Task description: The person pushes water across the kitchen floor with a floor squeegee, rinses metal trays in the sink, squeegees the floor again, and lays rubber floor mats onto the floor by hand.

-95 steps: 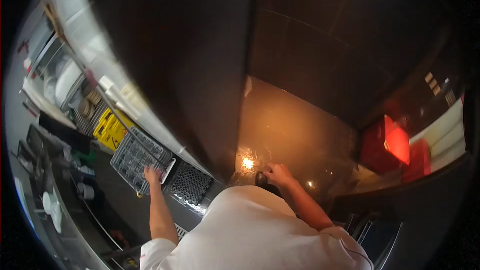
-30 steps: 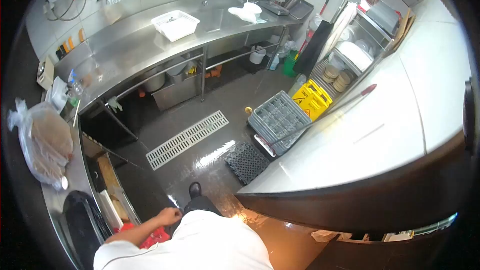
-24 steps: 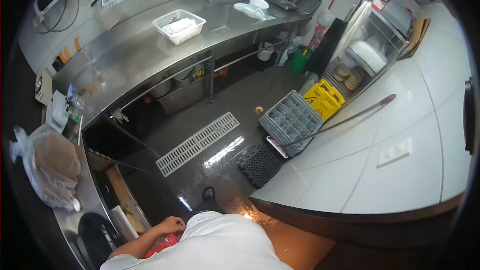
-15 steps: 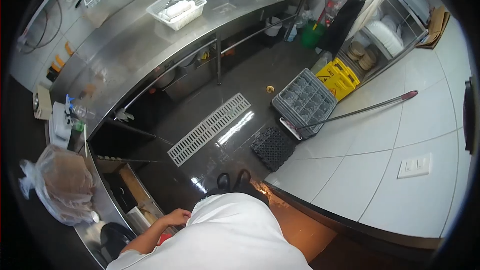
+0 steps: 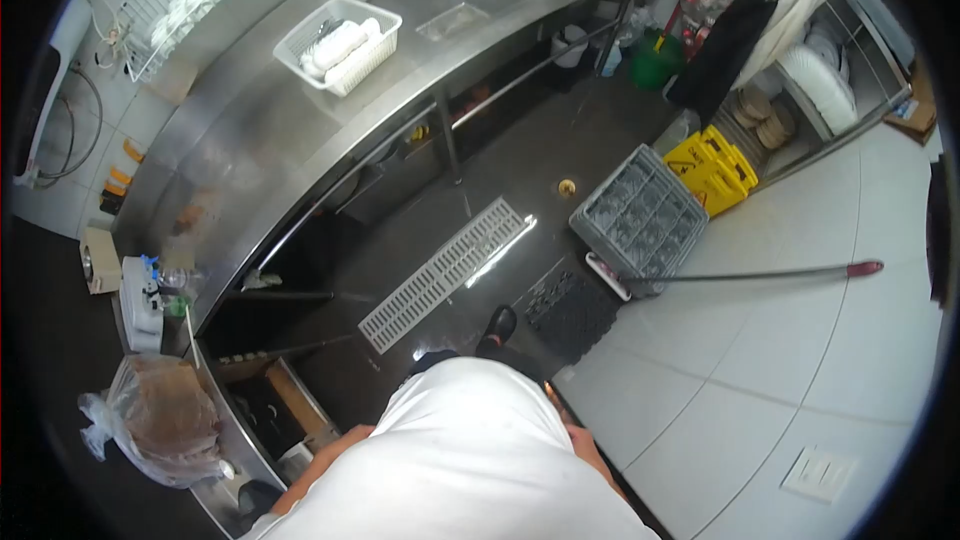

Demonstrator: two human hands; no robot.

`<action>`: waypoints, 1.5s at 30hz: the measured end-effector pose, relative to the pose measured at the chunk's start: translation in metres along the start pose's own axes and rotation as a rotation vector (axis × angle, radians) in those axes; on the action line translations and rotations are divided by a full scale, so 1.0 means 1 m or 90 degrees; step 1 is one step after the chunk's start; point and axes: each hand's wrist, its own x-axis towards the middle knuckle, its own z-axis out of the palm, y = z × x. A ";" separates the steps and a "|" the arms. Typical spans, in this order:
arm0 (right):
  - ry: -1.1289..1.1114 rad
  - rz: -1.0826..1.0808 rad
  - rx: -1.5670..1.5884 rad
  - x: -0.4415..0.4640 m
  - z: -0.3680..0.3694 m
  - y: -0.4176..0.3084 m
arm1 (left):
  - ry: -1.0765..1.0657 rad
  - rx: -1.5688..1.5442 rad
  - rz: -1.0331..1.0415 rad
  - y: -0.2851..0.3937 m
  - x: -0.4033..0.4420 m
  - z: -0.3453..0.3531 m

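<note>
At the left edge of my white shirt point(image 5: 470, 440), my left hand point(image 5: 354, 436) hangs low, its fingers mostly hidden behind the cloth. Against the shirt's right side is my right hand point(image 5: 579, 436), likewise largely covered, so its fingers do not show. Nothing can be seen in either hand. An open drawer or shelf unit point(image 5: 298, 395) with a wooden edge is nearest to my left hand. The tiled wall point(image 5: 690, 430) rises beside my right hand. One black shoe point(image 5: 500, 322) shows in front of me on the wet floor.
A steel counter point(image 5: 250, 155) curves along the left and holds a white basket point(image 5: 292, 40) of rolled white cloths. On the right stand grey glass racks point(image 5: 640, 215), a yellow caution sign point(image 5: 712, 170), a black mat point(image 5: 575, 310) and a leaning long-handled squeegee point(image 5: 760, 274). A floor drain point(image 5: 445, 275) lies ahead.
My body has moved forward, with one foot now ahead. My left hand has slipped further behind the shirt, and my right hand has come into view.
</note>
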 end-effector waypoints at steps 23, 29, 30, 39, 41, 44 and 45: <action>0.091 0.037 -0.092 0.226 -0.057 -0.311 | -0.095 -0.071 0.076 0.341 0.211 -0.236; 0.099 0.058 -0.118 0.285 -0.094 -0.392 | -0.116 -0.090 0.055 0.425 0.215 -0.284; 0.094 0.059 -0.125 0.296 -0.103 -0.400 | -0.113 -0.099 0.055 0.436 0.217 -0.286; 0.006 0.027 -0.231 0.397 -0.230 -0.465 | -0.015 -0.238 0.079 0.529 0.258 -0.228; -0.017 0.022 -0.260 0.415 -0.260 -0.479 | 0.001 -0.278 0.084 0.549 0.268 -0.211; -0.062 0.010 -0.313 0.442 -0.299 -0.500 | 0.023 -0.335 0.095 0.575 0.285 -0.185; -0.076 0.003 -0.330 0.452 -0.310 -0.508 | 0.028 -0.352 0.098 0.583 0.288 -0.181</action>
